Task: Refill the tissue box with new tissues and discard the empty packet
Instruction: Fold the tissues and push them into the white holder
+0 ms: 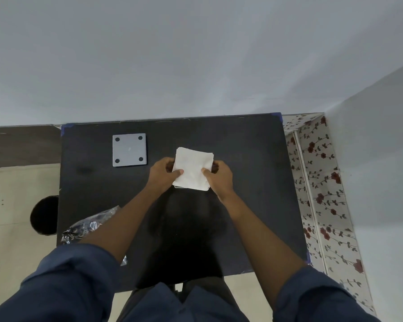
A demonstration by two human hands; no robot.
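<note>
Two hands meet over the middle of the black rectangular table, and the scene runs thus from the left. A round black bin stands on the pale floor beside the table; its contents cannot be seen. A crumpled clear plastic packet lies on the near left part of the table, partly under the left forearm. Farther back sits a flat grey square plate with four dark holes. The left hand has its grip closed on the left edge of a white stack of folded tissues, thumb on top. The right hand clasps the stack's right edge likewise.
</note>
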